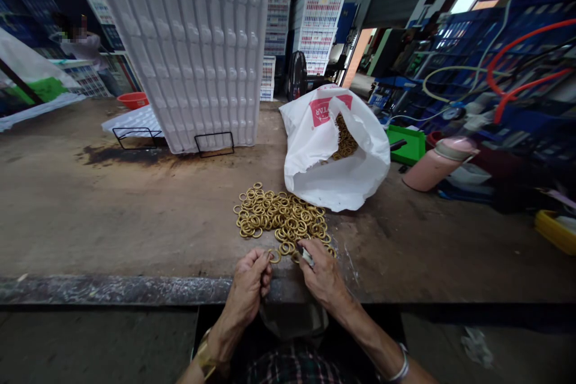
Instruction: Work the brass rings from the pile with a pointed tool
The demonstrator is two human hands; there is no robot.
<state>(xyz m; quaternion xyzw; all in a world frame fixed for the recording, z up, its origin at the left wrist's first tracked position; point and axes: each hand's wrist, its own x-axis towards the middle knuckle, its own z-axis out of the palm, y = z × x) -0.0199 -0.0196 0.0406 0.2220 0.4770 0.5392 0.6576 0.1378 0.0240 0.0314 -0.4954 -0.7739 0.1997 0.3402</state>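
At the table's front edge, my left hand (252, 279) pinches a brass-coloured ring (275, 257) between thumb and fingertips. My right hand (324, 273), just to its right, is closed around a small tool (306, 255) with a pale grey part and a dark end; its exact kind is unclear. Beyond both hands lies a loose pile of similar rings (281, 213), some touching the area around my right fingertips. Behind the pile a white sack (310, 162) rests on its side, its torn mouth showing more rings inside.
A ribbed translucent plastic tray (202, 54) stands upright in a black wire holder (215, 153) at back left. To the right are a pink bottle-shaped container (438, 165), a green tray (407, 144) and a yellow bin (555, 231). A person (85, 48) is far left.
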